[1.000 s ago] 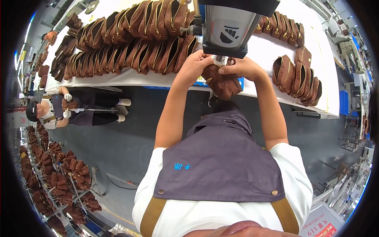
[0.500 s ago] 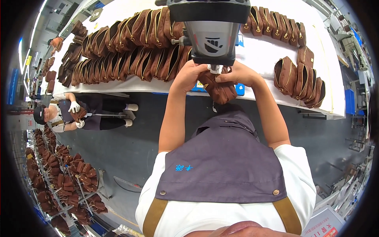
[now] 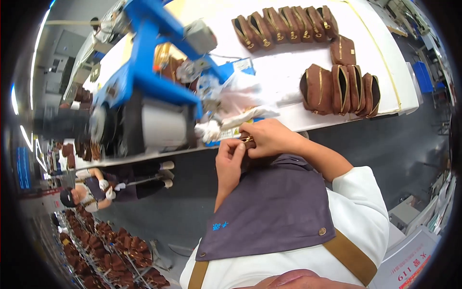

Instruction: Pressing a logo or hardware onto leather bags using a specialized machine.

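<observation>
Close to the front of my apron, both hands hold a small brown pouch (image 3: 248,140) with gold-coloured metal on it. My left hand (image 3: 229,161) pinches it from the left, thumb and fingers closed. From the other side my right hand (image 3: 270,137) grips it, its fingers curled over the top. Most of the pouch is hidden by my hands and the apron. Left of my hands stands a blue-framed machine (image 3: 139,62) with a grey and black cylinder, partly smeared by motion. Crumpled white cloth (image 3: 209,131) lies beside it.
Brown zippered pouches (image 3: 279,26) stand in a row on the white table (image 3: 380,53); more (image 3: 340,90) stand nearer on the right. At far left a person (image 3: 91,188) in white gloves handles something. Racks hung with brown pouches (image 3: 110,250) stand at lower left.
The view has turned, so the machine now appears further left, its blue frame showing. My hands have drawn the pouch out from beneath the machine's head and toward my apron.
</observation>
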### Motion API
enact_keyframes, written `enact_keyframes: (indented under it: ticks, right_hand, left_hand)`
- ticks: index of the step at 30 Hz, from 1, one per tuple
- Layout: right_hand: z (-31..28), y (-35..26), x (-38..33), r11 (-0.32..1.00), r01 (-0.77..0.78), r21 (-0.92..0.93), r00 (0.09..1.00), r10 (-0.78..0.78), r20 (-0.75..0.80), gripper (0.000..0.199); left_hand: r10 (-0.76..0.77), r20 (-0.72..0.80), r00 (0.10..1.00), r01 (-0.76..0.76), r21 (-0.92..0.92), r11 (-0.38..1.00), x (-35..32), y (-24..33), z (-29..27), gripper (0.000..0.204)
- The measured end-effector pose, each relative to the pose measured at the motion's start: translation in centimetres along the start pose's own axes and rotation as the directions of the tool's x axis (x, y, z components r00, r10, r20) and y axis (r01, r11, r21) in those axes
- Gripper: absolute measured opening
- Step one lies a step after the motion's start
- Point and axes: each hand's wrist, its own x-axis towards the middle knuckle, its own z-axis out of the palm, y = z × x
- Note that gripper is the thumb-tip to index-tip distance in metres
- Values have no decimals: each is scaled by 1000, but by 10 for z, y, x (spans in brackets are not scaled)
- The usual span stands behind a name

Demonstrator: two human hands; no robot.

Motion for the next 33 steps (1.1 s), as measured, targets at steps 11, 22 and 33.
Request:
enact_keyframes:
  ticks: [11,22,33]
  right_hand:
    - [-265,226,-143,886,-225,406,246,455,-856,39]
    - [-319,444,-104,749,-230,621,-128,609,-782,50]
    - [-299,502,-103,706,-99,701,-55,700,-712,57]
  left_hand:
    - [336,285,898,-434,436,788,178,-39,217,19]
    - [-201,423,884,-196,724,661,302,-105,406,63]
    - [-438,402,804,245,447,860,337,-135,468,47]
